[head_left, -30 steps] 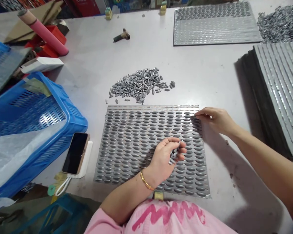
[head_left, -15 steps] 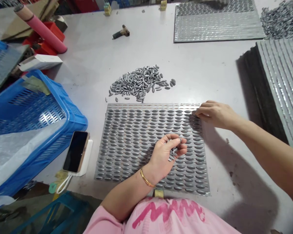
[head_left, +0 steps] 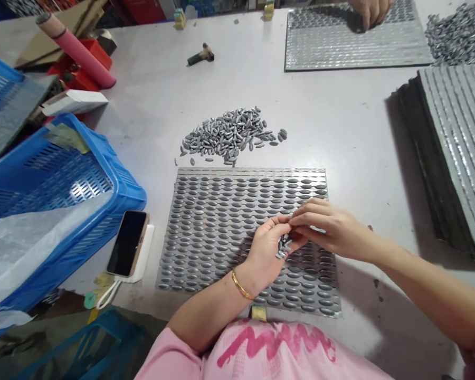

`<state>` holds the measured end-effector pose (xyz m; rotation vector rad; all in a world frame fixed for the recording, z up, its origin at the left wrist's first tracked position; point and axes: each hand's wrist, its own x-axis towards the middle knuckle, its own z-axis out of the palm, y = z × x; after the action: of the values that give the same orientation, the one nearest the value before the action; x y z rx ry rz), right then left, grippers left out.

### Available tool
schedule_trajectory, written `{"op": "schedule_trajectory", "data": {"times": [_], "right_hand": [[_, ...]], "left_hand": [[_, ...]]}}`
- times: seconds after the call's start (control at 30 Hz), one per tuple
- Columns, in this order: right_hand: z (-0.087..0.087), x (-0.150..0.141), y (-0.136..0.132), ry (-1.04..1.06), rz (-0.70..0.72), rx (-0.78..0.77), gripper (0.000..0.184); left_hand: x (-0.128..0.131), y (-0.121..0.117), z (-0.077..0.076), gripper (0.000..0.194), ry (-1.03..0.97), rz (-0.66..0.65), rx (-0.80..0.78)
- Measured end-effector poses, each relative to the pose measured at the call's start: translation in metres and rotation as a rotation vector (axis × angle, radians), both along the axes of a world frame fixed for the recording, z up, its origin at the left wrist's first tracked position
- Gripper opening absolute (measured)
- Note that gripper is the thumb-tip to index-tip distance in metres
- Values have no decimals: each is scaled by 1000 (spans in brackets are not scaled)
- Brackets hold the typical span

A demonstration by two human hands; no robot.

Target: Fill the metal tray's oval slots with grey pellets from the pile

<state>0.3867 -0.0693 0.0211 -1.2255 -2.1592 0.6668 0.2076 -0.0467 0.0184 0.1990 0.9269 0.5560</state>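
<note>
A metal tray [head_left: 206, 232] with rows of oval pockets, most holding grey oval pieces, lies in front of me. My left hand [head_left: 267, 250] hovers over its right half, cupped around a small bunch of grey oval pieces [head_left: 283, 246]. My right hand [head_left: 328, 227] has its fingertips pinched together at the left hand's fingers, right above that bunch. Whether it holds a piece I cannot make out. A loose pile of the same pieces [head_left: 231, 136] lies on the table just beyond the tray.
A blue basket [head_left: 63, 184] with plastic sheet stands at left, a phone [head_left: 127, 243] on a white power bank beside it. Stacked trays [head_left: 455, 142] sit at right. At the far side lies another tray [head_left: 352, 42], another person's hand [head_left: 368, 9] on it. A pink roll [head_left: 77, 50] lies far left.
My right hand left the tray's top right corner and came down and left to meet my left hand. Another person's hand came into view at the far tray.
</note>
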Motion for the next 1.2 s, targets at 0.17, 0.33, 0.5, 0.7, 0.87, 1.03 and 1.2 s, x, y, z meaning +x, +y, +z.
{"op": "schedule_trajectory", "data": {"times": [0.17,0.33,0.5,0.7,0.87,1.03,1.2], "right_hand": [[-4,9,-4,74,-52,55,13],[-1,10,-15,141,-119,-87,14],[-7,28,-7,130,-153,-111,16],[-49,83,30,-133,-502,180,16],[-65,96,42,-295,-415,165,26],[-63,100,42,-415,-353,155,26],[-57,99,42,-484,-296,167,26]], "left_hand": [[-1,0,5,10,-3,-54,3],[-1,-2,1,18,50,-129,41],[2,-1,0,21,24,-103,41],[-1,3,-1,22,-2,31,-50],[-2,3,3,13,8,-9,-57],[-5,3,4,12,0,-34,-13],[-9,4,1,21,-2,-36,-4]]}}
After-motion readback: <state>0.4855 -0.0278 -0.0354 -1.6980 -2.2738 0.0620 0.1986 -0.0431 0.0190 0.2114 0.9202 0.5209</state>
